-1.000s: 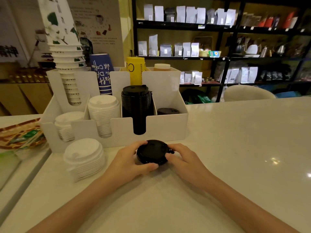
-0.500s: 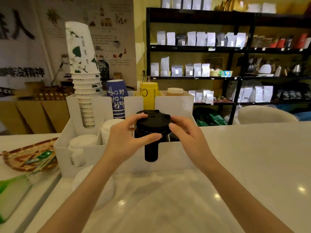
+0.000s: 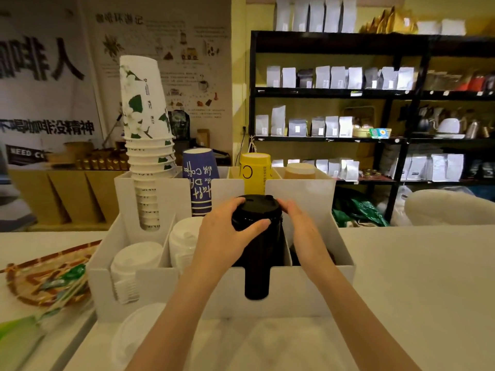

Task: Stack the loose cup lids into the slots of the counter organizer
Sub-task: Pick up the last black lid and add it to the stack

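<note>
A white counter organizer stands on the counter with several slots. A tall stack of black lids fills its third front slot. On top of that stack sits a black lid, held from both sides. My left hand grips its left and front edge with the thumb across the front. My right hand presses its fingers against the right edge. White lids fill the two left slots. A loose pile of white lids lies on the counter before the organizer, blurred.
Upside-down cup stacks stand in the back slots: white with green leaves, blue, yellow. A woven tray with packets lies at the left. My right hand hides most of the rightmost front slot. Shelves of bags line the back wall.
Both hands lifted the black lid from the counter and carried it up and forward. It now rests on the top of the black stack in the organizer.
</note>
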Available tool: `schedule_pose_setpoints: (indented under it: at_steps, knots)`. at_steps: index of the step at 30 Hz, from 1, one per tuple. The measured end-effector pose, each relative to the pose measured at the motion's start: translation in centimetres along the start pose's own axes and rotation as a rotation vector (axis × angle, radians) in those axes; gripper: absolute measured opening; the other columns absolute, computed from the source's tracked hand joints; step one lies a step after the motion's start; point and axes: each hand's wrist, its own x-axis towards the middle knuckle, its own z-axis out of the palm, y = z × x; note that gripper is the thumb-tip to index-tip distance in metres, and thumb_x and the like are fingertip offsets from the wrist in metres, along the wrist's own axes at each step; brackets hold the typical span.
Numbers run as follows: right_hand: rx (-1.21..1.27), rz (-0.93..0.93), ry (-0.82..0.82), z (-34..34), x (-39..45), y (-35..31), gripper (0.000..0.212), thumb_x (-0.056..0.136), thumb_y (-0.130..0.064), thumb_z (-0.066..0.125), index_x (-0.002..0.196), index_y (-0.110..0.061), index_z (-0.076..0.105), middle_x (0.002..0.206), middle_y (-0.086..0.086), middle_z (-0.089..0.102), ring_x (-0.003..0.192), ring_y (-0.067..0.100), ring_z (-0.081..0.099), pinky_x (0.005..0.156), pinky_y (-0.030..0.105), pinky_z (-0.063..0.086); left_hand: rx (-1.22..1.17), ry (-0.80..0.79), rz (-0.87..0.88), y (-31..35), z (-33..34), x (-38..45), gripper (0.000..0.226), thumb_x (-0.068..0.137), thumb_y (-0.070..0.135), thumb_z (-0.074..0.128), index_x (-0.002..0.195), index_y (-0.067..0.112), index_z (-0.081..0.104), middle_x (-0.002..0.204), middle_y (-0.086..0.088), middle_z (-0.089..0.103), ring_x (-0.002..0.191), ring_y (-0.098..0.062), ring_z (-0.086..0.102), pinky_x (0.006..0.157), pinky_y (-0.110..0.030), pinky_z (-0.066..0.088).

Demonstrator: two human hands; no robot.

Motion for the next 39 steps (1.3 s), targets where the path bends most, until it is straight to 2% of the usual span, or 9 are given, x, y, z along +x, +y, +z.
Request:
schedule_pose_setpoints:
  at_steps: [3, 13, 15, 17, 20, 27, 30, 33, 39]
  knots:
    - [0.034, 0.007, -0.029, -0.1, 0.2, 0.4, 0.032, 0.097, -0.028, 0.025, 0.096, -0.031, 0.058, 0.093, -0.011, 0.058, 0.067, -0.025, 0.052, 0.055, -0.006, 0.038, 0.011, -0.023, 0.001, -0.1, -0.1, 0.0, 0.053, 0.074, 0.036, 0.066, 0.122, 0.019, 0.05, 0.123, -0.001, 0.059, 0.099, -0.001, 0.039, 0.086, -0.019, 0.034]
    - [-0.07, -0.085, 0.053, 0.1, -0.3, 0.5, 0.034, 0.097, -0.02, 0.025, 0.106, -0.015, 0.057, 0.088, -0.009, 0.057, 0.075, -0.024, 0.05, 0.063, -0.007, 0.035, -0.086, -0.16, -0.056, -1.0, -0.9, 0.6, 0.053, 0.074, 0.03, 0.067, 0.123, 0.02, 0.049, 0.125, -0.001, 0.055, 0.11, -0.008, 0.045, 0.092, -0.025, 0.039]
    - [-0.111, -0.08, 0.067, 0.3, -0.3, 0.4, 0.034, 0.097, -0.022, 0.026, 0.1, -0.015, 0.059, 0.086, -0.006, 0.058, 0.08, -0.013, 0.054, 0.064, -0.001, 0.039, -0.085, -0.183, -0.078, -1.2, -1.1, 0.6, 0.053, 0.074, 0.03, 0.067, 0.122, 0.02, 0.049, 0.125, -0.002, 0.055, 0.115, -0.014, 0.047, 0.098, -0.032, 0.041]
    - [-0.142, -0.094, 0.07, 0.5, -0.4, 0.5, 0.039, 0.095, -0.031, 0.028, 0.098, -0.008, 0.06, 0.091, 0.013, 0.062, 0.091, 0.015, 0.056, 0.076, 0.021, 0.045, -0.085, -0.204, -0.104, -1.4, -1.1, 0.7, 0.054, 0.074, 0.032, 0.067, 0.123, 0.02, 0.048, 0.127, -0.003, 0.054, 0.118, -0.017, 0.047, 0.101, -0.036, 0.041]
    - [-0.185, -0.092, 0.071, 0.5, -0.6, 0.6, 0.043, 0.095, -0.035, 0.029, 0.101, -0.003, 0.058, 0.102, 0.024, 0.06, 0.094, 0.026, 0.054, 0.086, 0.04, 0.043, -0.054, -0.209, -0.088, -1.6, -1.1, 0.6, 0.053, 0.076, 0.033, 0.065, 0.124, 0.02, 0.047, 0.128, -0.002, 0.053, 0.118, -0.015, 0.045, 0.095, -0.029, 0.038]
    - [-0.114, -0.019, 0.052, -0.2, -0.9, -0.1, 0.034, 0.096, -0.027, 0.029, 0.101, -0.021, 0.062, 0.089, -0.01, 0.062, 0.083, -0.013, 0.055, 0.064, -0.003, 0.039, -0.022, -0.208, -0.046, -1.0, -1.0, -0.1, 0.054, 0.082, 0.031, 0.058, 0.13, 0.019, 0.039, 0.135, -0.001, 0.048, 0.117, -0.009, 0.04, 0.093, -0.021, 0.033]
    - [-0.025, 0.054, 0.047, -0.3, -1.1, -0.7, 0.032, 0.095, -0.03, 0.031, 0.117, -0.024, 0.053, 0.091, -0.022, 0.053, 0.085, -0.008, 0.049, 0.071, 0.006, 0.038, 0.203, -0.182, 0.042, -0.6, -0.6, -0.9, 0.054, 0.088, 0.033, 0.047, 0.137, 0.019, 0.028, 0.146, -0.002, 0.032, 0.132, -0.014, 0.027, 0.104, -0.022, 0.023]
    - [-0.032, 0.027, 0.084, 0.1, -1.2, -1.3, 0.031, 0.095, -0.028, 0.035, 0.123, -0.024, 0.047, 0.108, -0.013, 0.05, 0.105, 0.005, 0.044, 0.092, 0.022, 0.032, 0.309, -0.185, 0.091, -0.5, -1.0, -1.8, 0.057, 0.09, 0.038, 0.041, 0.14, 0.023, 0.017, 0.153, 0.0, 0.016, 0.139, -0.013, 0.01, 0.11, -0.024, 0.012]
    - [-0.172, -0.259, 0.273, 2.1, -2.7, -2.0, 0.038, 0.086, -0.028, 0.046, 0.122, -0.018, 0.046, 0.12, -0.007, 0.049, 0.114, 0.009, 0.044, 0.099, 0.028, 0.037, 0.154, -0.086, 0.135, -1.6, -3.4, -6.3, 0.051, 0.086, 0.039, 0.047, 0.133, 0.031, 0.03, 0.142, 0.008, 0.037, 0.12, 0.006, 0.026, 0.092, 0.003, 0.016]
